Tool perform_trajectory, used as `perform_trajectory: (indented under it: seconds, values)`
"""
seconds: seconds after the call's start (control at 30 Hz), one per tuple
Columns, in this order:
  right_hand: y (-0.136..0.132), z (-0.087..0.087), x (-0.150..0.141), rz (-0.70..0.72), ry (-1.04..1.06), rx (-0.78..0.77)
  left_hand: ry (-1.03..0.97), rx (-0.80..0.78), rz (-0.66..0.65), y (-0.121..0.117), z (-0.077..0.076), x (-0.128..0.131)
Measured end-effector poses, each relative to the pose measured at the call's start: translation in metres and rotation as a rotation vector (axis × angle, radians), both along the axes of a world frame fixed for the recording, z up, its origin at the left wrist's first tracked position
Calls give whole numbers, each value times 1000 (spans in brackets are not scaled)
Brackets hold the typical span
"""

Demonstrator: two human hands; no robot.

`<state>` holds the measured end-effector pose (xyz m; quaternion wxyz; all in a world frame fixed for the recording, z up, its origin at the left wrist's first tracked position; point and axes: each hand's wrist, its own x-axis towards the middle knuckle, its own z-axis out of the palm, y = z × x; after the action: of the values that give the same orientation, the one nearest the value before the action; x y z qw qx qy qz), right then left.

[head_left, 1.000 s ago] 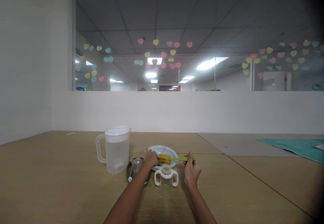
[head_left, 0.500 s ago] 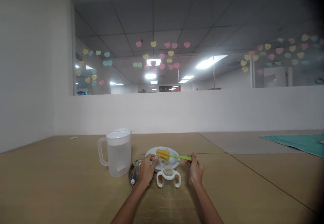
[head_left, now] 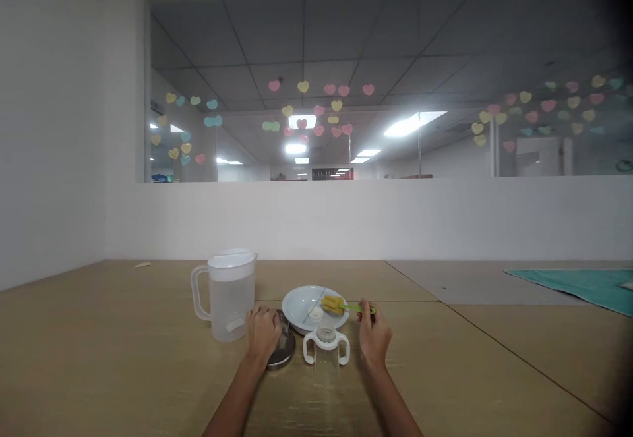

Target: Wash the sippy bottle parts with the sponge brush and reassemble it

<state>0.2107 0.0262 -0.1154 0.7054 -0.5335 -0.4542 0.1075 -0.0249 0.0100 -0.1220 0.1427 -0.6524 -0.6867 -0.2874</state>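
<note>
My right hand (head_left: 374, 338) is closed round the green handle of a bottle brush (head_left: 332, 304), whose yellow sponge head rests over the right part of a white plate (head_left: 297, 306). My left hand (head_left: 262, 333) is over a round metal dish (head_left: 283, 351), fingers curled down; whatever is in them is hidden. Between my hands stands a clear baby bottle (head_left: 326, 339), upright and uncapped, with a white two-handled holder (head_left: 307, 348) round its neck. A small white ring-like part (head_left: 315, 315) lies on the plate, just behind the bottle.
A translucent pitcher (head_left: 231, 302) with a white lid stands left of my left hand, with its handle to the left. A teal cloth (head_left: 578, 285) lies at the far right. A small pale scrap (head_left: 143, 264) is at the back left, before the white wall (head_left: 316, 219).
My left hand has moved left from the plate to the metal dish, taking the clear part away from the sponge. My right hand and the brush have shifted slightly; the sponge sits further right.
</note>
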Motion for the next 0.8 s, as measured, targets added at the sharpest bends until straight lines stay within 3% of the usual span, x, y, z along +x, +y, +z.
perform_trajectory:
  seconds: [0.13, 0.23, 0.37, 0.5, 0.67, 0.8]
  values:
    - [0, -4, -4, 137, -221, -14, 48, -114, -40, 3, -6, 7]
    - [2, -6, -5, 210, -250, -12, 20, -107, -14, 5, -7, 8]
    - [2, -6, -5, 221, -113, -9, -39, -63, -47, 2, -2, 9]
    - [0, -3, -4, 187, -18, 13, -54, 0, -216, -3, -1, 17]
    - [0, -1, -3, 131, 73, -6, -47, 27, -396, -2, -9, 24]
    - [5, -3, -1, 150, 154, -13, -56, 39, -461, 4, -16, 21]
